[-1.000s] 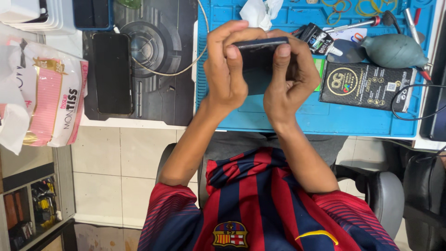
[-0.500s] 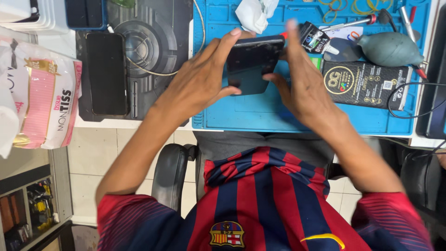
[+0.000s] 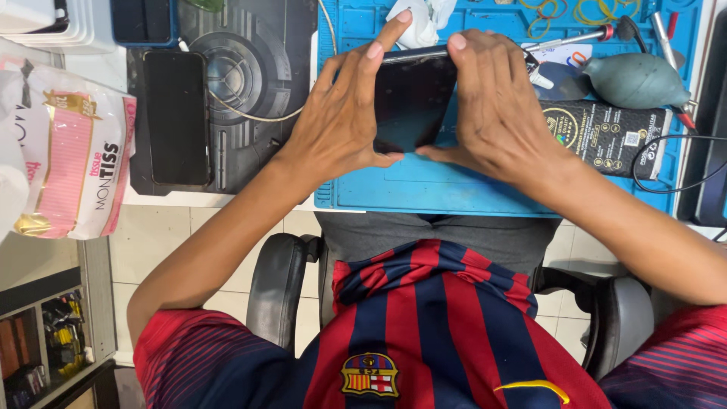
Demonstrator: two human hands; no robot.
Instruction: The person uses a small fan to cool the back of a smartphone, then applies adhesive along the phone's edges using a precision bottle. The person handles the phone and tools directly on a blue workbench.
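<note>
A black smartphone [image 3: 413, 98] lies with its dark screen up on the blue work mat [image 3: 454, 189]. My left hand [image 3: 344, 113] grips its left edge, thumb at the lower corner and fingertips at the top. My right hand [image 3: 492, 106] covers its right edge, thumb under the bottom edge and fingers over the top corner. Both hands hold the phone between them.
A second black phone [image 3: 176, 117] lies on a dark pad at the left. A pink and white tissue pack [image 3: 72, 170] sits at the far left. A grey-green air blower [image 3: 636, 79], a black packet [image 3: 606, 136], a screwdriver and crumpled tissue [image 3: 420, 19] crowd the mat's far side.
The phone has come down from in front of my chest to the blue mat. Both arms have stretched forward, and my hands now frame the phone's two sides.
</note>
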